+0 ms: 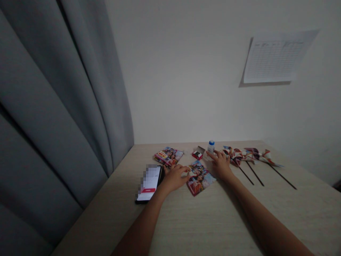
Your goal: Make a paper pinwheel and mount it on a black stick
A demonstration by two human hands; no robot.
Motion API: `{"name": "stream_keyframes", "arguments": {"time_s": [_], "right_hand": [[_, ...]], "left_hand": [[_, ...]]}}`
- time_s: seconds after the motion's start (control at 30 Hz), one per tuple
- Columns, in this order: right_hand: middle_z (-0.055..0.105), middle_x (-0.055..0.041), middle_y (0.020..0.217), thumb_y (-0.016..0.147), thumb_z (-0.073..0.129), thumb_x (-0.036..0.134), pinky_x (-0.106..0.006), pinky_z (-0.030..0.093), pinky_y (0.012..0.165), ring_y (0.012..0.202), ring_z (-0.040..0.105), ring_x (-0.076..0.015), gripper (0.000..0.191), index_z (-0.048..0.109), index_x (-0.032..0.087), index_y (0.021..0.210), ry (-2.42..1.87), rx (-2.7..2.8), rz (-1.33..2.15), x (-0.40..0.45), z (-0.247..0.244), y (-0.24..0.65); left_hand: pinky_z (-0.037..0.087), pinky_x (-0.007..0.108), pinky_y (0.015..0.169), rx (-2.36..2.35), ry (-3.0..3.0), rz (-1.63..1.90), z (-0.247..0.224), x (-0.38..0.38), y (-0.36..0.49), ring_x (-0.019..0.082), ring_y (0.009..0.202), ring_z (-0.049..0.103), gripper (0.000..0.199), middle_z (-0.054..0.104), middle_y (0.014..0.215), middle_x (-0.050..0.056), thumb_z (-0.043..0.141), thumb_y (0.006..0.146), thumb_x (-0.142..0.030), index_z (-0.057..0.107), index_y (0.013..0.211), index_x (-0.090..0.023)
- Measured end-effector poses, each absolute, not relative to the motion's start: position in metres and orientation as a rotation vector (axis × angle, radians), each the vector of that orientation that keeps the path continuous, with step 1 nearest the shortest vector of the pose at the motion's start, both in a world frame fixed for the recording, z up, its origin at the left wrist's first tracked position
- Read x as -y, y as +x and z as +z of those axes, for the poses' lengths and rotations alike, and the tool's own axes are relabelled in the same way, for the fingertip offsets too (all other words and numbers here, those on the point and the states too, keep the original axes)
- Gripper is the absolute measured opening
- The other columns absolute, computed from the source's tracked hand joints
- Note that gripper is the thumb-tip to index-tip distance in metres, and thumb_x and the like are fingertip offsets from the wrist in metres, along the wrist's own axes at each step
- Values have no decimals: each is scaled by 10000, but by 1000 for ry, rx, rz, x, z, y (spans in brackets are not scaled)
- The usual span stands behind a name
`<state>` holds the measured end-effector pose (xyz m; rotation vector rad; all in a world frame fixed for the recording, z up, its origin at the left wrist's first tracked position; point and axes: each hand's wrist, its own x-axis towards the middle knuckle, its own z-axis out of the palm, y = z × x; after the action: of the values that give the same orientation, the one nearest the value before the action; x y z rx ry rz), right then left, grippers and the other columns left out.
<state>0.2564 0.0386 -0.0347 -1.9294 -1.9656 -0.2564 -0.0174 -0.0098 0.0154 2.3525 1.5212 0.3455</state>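
Observation:
My left hand [176, 176] rests between a phone [149, 185] with a lit screen and a colourful printed sheet [200, 178], its fingers apart and the fingertips at the sheet's left edge. My right hand [220, 163] is at the sheet's upper right, fingers spread, nearest to a small clear bottle [211, 146] with a blue cap. Whether a fingertip touches the bottle is too small to tell. A small open red box [198, 153] lies just left of the bottle. Behind the phone is a stack of similar printed sheets [168, 155].
Several patterned paper pinwheels [250, 155] with dark sticks lie on the right of the pale wooden table [186, 227]. A grey curtain [64, 89] hangs along the left side. A printed form [274, 58] is fixed to the wall behind.

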Motion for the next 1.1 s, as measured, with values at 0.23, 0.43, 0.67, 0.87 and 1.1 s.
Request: {"name": "stream_keyframes", "arguments": {"time_s": [0.23, 0.43, 0.67, 0.87, 1.1], "right_hand": [[606, -68, 1344, 850, 424, 27, -678, 236, 1098, 1264, 454, -339, 692, 554, 431, 1396, -1760, 1854, -315, -39, -30, 264], [699, -50, 1129, 846, 464, 68, -620, 180, 1120, 1158, 504, -291, 627, 596, 401, 1362, -1611, 1834, -284, -31, -20, 264], [722, -37, 1056, 800, 503, 91, -579, 203, 1127, 1111, 537, -280, 618, 616, 358, 1346, -1509, 1803, -171, -22, -15, 254], [713, -59, 921, 894, 586, 362, -561, 222, 1114, 1067, 555, -290, 283, 722, 289, 1132, -1428, 1770, -84, -20, -12, 252], [654, -76, 971, 913, 543, 596, -575, 206, 1146, 1036, 579, -267, 420, 681, 224, 776, -1368, 1735, -147, -20, -17, 246]], "left_hand": [[-17, 694, 1181, -1501, 2334, 353, 17, 11, -18, 314, 1379, 411, 293, 607, 1335, 16, 582, 925, -479, 678, 1188, -392], [-20, 710, 1172, -1504, 2332, 328, 15, 10, -18, 321, 1382, 403, 290, 593, 1341, 19, 601, 916, -475, 682, 1184, -399], [-36, 733, 1156, -1497, 2341, 347, 11, 8, -20, 334, 1397, 390, 283, 583, 1348, 12, 611, 912, -480, 689, 1176, -412], [-36, 735, 1152, -1504, 2332, 346, 11, 7, -20, 355, 1405, 373, 290, 578, 1365, 18, 616, 907, -490, 701, 1174, -417], [-27, 731, 1155, -1503, 2315, 362, 10, 5, -20, 359, 1391, 383, 291, 588, 1349, 16, 640, 887, -510, 717, 1154, -423]]}}
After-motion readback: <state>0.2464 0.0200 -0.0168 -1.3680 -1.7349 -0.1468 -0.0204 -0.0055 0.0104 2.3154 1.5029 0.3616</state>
